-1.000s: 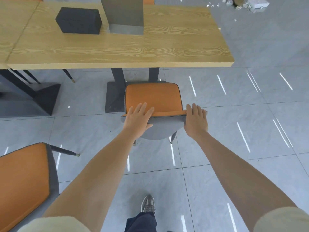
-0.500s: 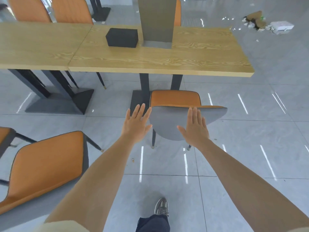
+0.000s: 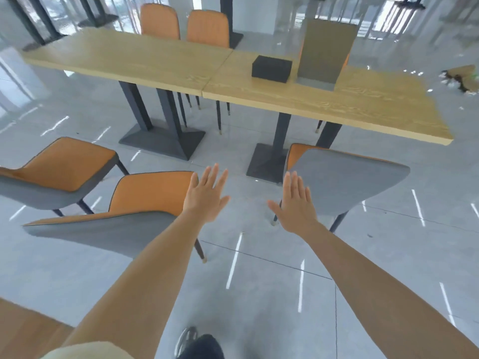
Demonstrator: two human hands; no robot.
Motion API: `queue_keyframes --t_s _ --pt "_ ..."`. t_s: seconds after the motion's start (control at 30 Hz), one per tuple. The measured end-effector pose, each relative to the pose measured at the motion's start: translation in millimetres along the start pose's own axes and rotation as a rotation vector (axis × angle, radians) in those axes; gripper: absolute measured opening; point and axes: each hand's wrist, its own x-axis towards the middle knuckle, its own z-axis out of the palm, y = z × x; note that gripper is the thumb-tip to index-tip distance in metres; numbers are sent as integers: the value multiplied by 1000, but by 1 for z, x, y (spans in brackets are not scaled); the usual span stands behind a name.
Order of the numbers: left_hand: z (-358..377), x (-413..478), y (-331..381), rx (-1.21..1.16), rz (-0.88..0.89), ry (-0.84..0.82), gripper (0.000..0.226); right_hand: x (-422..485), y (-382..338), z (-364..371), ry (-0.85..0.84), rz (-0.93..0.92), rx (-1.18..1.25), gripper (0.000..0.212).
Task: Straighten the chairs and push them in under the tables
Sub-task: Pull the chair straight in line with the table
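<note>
At the far left, an orange-seated chair (image 3: pixel 64 167) with a grey shell is seen on the grey tiled floor (image 3: pixel 259 294), turned at an angle and well apart from the worktops. Behind it, the left worktop (image 3: pixel 124 58) of pale wood is carried on dark legs. Two orange chair backs (image 3: pixel 159 20) (image 3: pixel 207 27) are seen side by side at its far edge.

Nearer the camera, a second orange chair (image 3: pixel 147 195) is found just beside the first, its grey back towards the viewer, out on the open floor and not pushed in. A shoe (image 3: pixel 185 340) is shown at the bottom edge.

The left hand (image 3: pixel 206 196) is held out flat at this chair's right edge. Its fingers (image 3: pixel 215 177) are straight and spread wide, and nothing is held. The right hand (image 3: pixel 295 203) is raised likewise, fingers (image 3: pixel 294 182) straight and slightly parted, with nothing gripped. Its fingertips are seen against the left edge of a third chair (image 3: pixel 347 182), but whether contact is made cannot be told.

On the right worktop (image 3: pixel 350 104), which is butted against the left one, a black box (image 3: pixel 272 68) is placed just beside a tall grey-brown upright panel (image 3: pixel 326 53). The third chair is set with its seat partly under this worktop, its grey back facing the camera. Some debris (image 3: pixel 464 76) is scattered on the floor at the far right.
</note>
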Motion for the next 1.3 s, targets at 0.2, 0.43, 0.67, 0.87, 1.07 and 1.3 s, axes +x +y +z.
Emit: queue_keyframes --t_s 0.2,0.43,0.67,0.87,1.07,1.3 --pt "11 -41 -118 -25 -27 25 64 5 -115 19 9 -75 -15 78" --pt "49 -91 -287 -27 -34 -95 73 23 -284 87 -123 -71 66 85" --pt "84 -116 -382 -115 12 -278 100 36 -375 135 -258 -145 7 100" --pt "99 -95 -390 -228 67 -351 73 62 -378 136 -226 -155 -170 83" --pt "100 -84 -401 -256 87 -335 63 80 -365 136 -164 -271 -146 54" --pt "98 -49 -426 -238 120 -323 64 108 -379 134 -111 -244 -141 47"
